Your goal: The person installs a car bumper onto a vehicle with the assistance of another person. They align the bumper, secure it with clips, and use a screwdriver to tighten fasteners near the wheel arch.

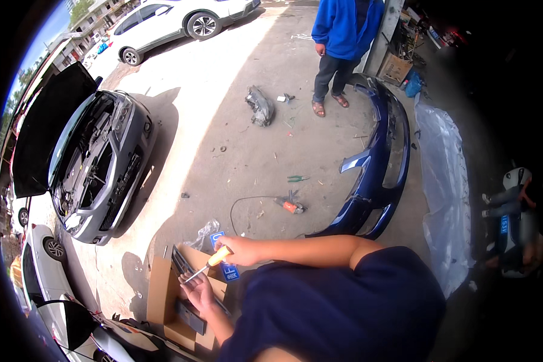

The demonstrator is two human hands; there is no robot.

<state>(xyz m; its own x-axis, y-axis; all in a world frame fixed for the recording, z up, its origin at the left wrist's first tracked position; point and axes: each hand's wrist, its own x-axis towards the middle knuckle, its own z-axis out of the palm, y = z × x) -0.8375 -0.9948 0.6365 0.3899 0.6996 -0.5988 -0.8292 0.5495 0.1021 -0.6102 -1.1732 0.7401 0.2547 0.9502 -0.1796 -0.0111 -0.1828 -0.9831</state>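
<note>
My right hand [240,250] is closed around the yellow handle of a screwdriver [219,256]. Its thin metal shaft slants down to my left hand [200,293], which is cupped with thumb and fingers apart near the tip. Whether the tip touches the fingers, or a small piece lies there, is too small to tell. Both hands are over an open cardboard box [157,289]. Inside it, a long dark trim piece [180,260] sticks up beyond my left fingers, and a flat dark grey part [190,318] rests nearer me.
Beside the box are a blue printed package [230,273] and clear plastic wrap [208,232]. A corded orange angle grinder [292,206], green-handled pliers [297,178] and a dark blue bumper [380,151] lie on the concrete. A person [344,48] stands beyond; a grey car [96,163] has its hood raised.
</note>
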